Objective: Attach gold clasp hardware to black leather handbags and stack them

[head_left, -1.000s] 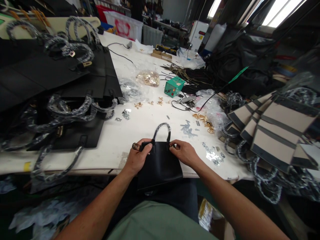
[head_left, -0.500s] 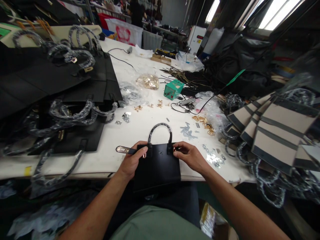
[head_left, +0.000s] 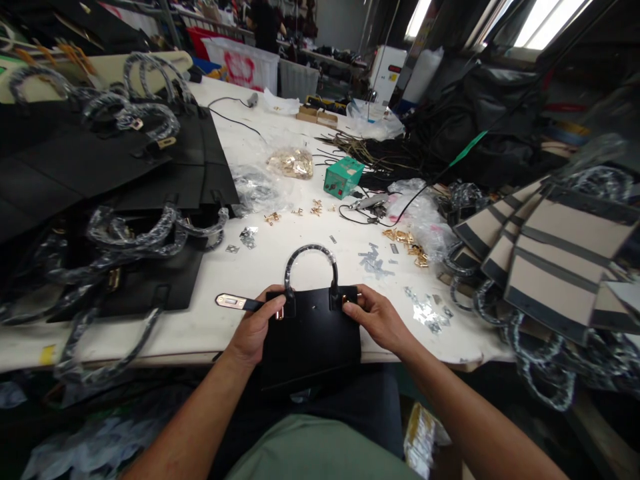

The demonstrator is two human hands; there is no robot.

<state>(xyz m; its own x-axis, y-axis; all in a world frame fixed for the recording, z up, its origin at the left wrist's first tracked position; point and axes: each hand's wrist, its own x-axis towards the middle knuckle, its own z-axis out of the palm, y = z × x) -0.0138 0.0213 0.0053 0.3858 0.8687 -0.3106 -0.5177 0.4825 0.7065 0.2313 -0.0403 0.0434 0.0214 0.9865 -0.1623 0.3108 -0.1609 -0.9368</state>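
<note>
Tabletop (head_left: 227,272) behind, right grip (head_left: 380,319) holds black panel (head_left: 315,340).

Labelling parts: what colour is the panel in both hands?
The panel is black, clearest in the head view.

A flat, black, smooth leather-look panel (head_left: 313,340) overlaps the near edge of the white table (head_left: 235,270), its black arched handle (head_left: 335,272) (partly wrapped in clear plastic) pointing away, gold-coloured metal fittings (head_left: 280,311) near both upper corners.

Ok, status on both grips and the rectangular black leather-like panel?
Left grip pinching panel, upper left; right grip, upper right. Arched black handle between grips. Loose flat silvery metal pieces beyond, apart from panel.
</note>
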